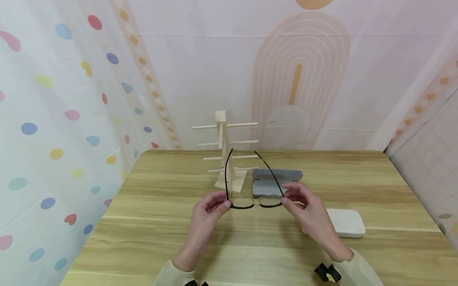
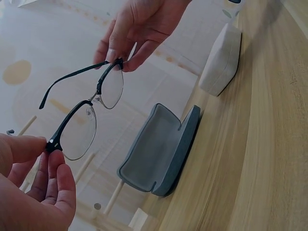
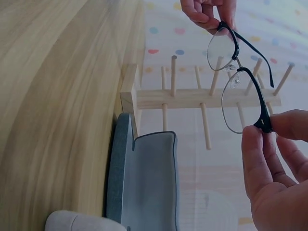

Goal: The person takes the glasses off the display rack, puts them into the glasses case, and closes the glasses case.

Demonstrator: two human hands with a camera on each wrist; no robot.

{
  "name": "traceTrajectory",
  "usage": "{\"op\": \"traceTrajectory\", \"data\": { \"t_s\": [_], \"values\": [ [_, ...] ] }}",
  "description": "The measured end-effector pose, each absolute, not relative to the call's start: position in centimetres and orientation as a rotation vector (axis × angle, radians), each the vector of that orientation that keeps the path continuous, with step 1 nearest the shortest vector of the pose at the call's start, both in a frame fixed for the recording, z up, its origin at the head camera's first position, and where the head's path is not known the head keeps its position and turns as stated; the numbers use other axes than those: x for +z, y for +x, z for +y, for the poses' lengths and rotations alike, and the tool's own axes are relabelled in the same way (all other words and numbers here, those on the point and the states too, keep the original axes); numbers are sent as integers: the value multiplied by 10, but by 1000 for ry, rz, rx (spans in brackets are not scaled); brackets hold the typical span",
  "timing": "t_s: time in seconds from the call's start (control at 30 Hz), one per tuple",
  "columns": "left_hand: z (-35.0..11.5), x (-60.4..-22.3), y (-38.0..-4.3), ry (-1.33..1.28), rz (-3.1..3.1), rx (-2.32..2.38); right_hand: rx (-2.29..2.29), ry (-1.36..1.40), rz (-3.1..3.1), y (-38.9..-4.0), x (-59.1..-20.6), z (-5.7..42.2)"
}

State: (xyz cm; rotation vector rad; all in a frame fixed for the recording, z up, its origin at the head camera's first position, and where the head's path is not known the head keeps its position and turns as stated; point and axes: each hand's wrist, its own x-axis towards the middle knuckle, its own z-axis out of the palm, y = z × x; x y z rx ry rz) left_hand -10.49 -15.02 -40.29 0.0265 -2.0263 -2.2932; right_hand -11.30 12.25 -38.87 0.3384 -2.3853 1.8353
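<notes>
A pair of eyeglasses (image 1: 256, 204) with black browline rims, thin metal lower edges and dark temples is held up above the table, temples unfolded and pointing away from me. My left hand (image 1: 207, 218) pinches one hinge corner between thumb and fingers. At the opposite corner, the thumb and fingers of my right hand (image 1: 310, 212) grip the frame the same way. Both lenses show in the left wrist view, where the glasses (image 2: 91, 101) appear slanted between the hands. Behind them on the table lies a grey glasses case (image 2: 154, 144), its lid raised and its inside bare.
A wooden stand (image 1: 226, 149) with several horizontal pegs rises at the back, left of the grey case. To the right, partly behind my right hand, sits a closed white case (image 1: 347, 223). The wood-grain table (image 1: 143, 238) meets a patterned curtain (image 1: 200, 71) behind.
</notes>
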Motion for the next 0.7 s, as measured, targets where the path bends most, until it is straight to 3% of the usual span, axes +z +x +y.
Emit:
{"op": "traceTrajectory", "data": {
  "t_s": [0.7],
  "values": [
    [-129,-404,-113,23,-2065,-2277,1790,392,-2349,-109,-394,139]
  ]
}}
